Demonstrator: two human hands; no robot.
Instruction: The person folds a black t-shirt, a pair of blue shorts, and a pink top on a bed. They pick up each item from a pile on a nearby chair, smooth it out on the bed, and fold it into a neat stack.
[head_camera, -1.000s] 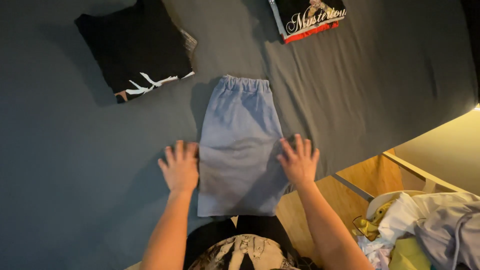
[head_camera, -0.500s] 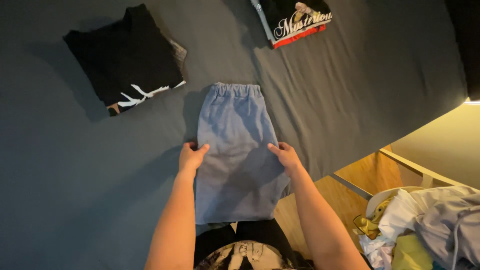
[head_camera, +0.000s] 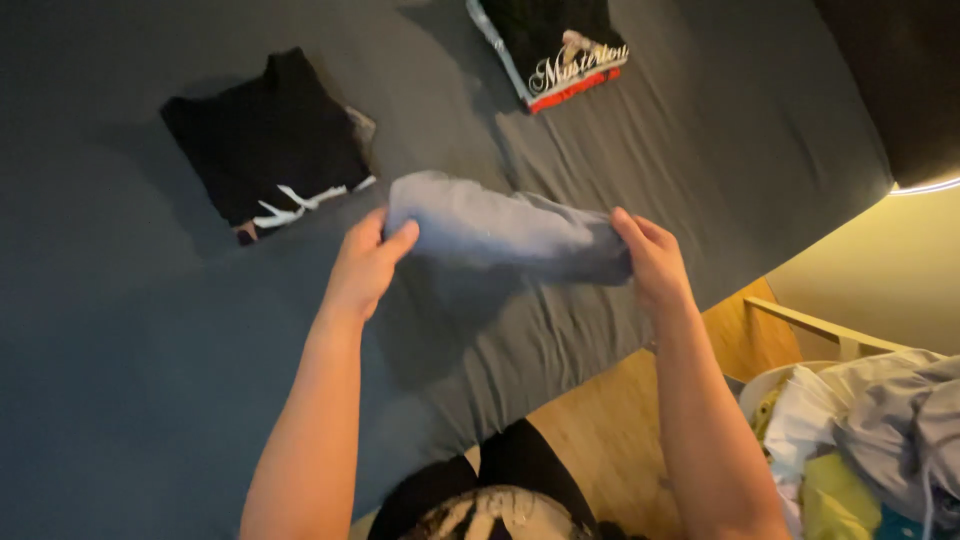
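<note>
A pair of light grey shorts (head_camera: 505, 228) is folded over and lifted just above the dark grey bed sheet (head_camera: 120, 400). My left hand (head_camera: 365, 262) pinches the left end of the fold. My right hand (head_camera: 652, 258) grips the right end. Both arms reach forward from the bottom of the view.
A folded black garment with white markings (head_camera: 265, 140) lies at the back left. A second folded black garment with a printed front and red edge (head_camera: 560, 50) lies at the back. A basket of mixed laundry (head_camera: 870, 440) stands on the wooden floor (head_camera: 600, 430) at lower right.
The shorts lay flat and lengthwise under both palms. My hands then took the sides and folded the lower half up, so the shorts are now a raised, doubled band held between them.
</note>
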